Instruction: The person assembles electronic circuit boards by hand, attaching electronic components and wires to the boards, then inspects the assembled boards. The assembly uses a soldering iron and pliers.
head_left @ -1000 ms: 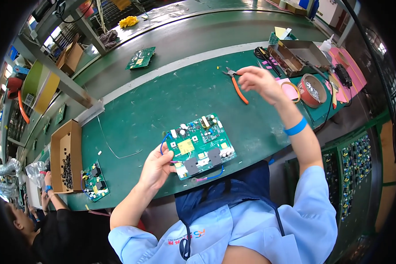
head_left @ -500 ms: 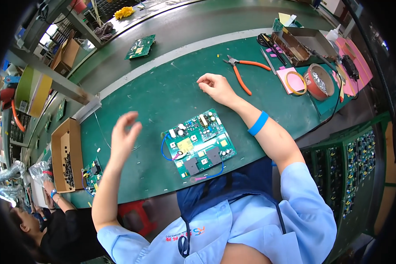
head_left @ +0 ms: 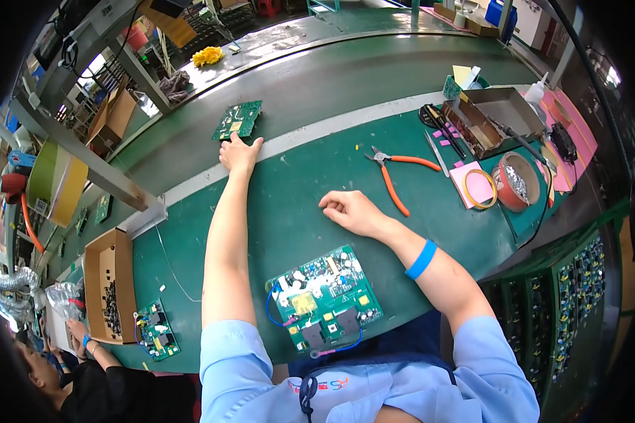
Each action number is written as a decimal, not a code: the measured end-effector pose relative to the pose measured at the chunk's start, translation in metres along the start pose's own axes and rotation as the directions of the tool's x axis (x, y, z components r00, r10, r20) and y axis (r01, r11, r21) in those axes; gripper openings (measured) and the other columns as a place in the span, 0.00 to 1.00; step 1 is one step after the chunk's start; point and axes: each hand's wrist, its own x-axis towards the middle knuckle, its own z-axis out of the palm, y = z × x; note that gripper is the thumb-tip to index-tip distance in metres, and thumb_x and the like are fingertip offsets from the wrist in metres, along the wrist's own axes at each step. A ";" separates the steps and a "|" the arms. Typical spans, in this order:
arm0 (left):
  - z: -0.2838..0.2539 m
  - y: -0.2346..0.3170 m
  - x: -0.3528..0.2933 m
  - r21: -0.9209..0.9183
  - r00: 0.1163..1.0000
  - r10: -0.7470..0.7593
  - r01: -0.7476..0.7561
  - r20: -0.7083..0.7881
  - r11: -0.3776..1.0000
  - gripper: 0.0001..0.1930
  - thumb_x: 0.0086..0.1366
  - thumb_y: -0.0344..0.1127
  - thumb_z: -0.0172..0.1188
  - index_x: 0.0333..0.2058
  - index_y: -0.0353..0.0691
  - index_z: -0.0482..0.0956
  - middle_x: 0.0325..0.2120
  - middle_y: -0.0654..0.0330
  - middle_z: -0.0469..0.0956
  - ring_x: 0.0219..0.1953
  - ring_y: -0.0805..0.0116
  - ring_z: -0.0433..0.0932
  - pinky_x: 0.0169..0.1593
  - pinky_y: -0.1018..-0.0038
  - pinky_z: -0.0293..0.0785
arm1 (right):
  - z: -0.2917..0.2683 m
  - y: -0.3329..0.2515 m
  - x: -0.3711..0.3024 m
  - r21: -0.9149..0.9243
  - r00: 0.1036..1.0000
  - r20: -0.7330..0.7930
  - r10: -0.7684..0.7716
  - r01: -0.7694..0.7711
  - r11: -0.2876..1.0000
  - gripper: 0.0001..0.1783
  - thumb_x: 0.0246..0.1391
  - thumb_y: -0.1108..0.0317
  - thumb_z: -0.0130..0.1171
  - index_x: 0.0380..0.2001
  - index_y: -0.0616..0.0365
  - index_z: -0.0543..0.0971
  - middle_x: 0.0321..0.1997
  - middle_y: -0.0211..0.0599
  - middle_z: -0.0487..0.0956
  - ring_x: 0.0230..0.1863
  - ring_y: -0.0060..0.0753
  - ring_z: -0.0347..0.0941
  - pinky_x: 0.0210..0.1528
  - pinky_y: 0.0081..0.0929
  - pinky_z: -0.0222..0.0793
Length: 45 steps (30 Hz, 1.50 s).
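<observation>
My left hand (head_left: 240, 154) is stretched far forward to a green circuit board (head_left: 238, 120) lying beyond the mat's pale edge strip. Its fingers and thumb are spread at the board's near edge; whether they touch it I cannot tell. My right hand (head_left: 353, 211) hovers or rests over the green mat with its fingers curled in, and nothing shows in them. Between my forearms, close to my body, lies a larger circuit board (head_left: 324, 299) with blue wires, dark blocks and a yellow patch.
Orange-handled pliers (head_left: 391, 176) lie beyond my right hand. Farther right are a roll of yellow tape (head_left: 479, 189), a round red tub (head_left: 515, 182) and a metal tray (head_left: 494, 120). At left stand a cardboard box (head_left: 123, 289) of small parts and another board (head_left: 157, 330); a co-worker's hand (head_left: 77, 328) is nearby.
My left hand has swung forward from above the mat to the far board. My right hand has stayed curled over the mat. The whole view has tilted upward.
</observation>
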 end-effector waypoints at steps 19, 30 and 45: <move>0.022 -0.015 0.053 -0.918 0.800 -0.475 0.395 0.367 -0.045 0.16 0.50 0.31 0.52 0.39 0.35 0.65 0.31 0.58 0.69 0.27 0.69 0.70 0.26 0.73 0.69 | -0.006 -0.001 0.004 0.020 0.999 0.034 0.038 -0.039 0.999 0.09 0.41 0.69 0.49 0.28 0.61 0.71 0.21 0.36 0.73 0.24 0.29 0.70 0.29 0.23 0.64; 0.008 -0.007 0.046 -0.764 0.743 -0.182 0.634 0.645 -0.117 0.11 0.56 0.29 0.43 0.39 0.35 0.64 0.36 0.54 0.68 0.38 0.58 0.70 0.42 0.62 0.65 | -0.003 -0.003 0.000 0.009 0.999 0.045 0.022 -0.022 1.000 0.09 0.41 0.69 0.49 0.28 0.61 0.72 0.21 0.36 0.73 0.24 0.29 0.70 0.29 0.23 0.64; -0.109 -0.037 -0.120 -0.825 0.763 0.448 0.558 0.466 -0.091 0.09 0.56 0.31 0.44 0.35 0.35 0.67 0.31 0.59 0.72 0.31 0.74 0.72 0.34 0.77 0.70 | -0.012 -0.003 0.005 0.727 0.983 -0.034 0.179 -0.098 0.679 0.19 0.50 0.55 0.42 0.35 0.60 0.68 0.30 0.35 0.72 0.30 0.23 0.68 0.30 0.19 0.65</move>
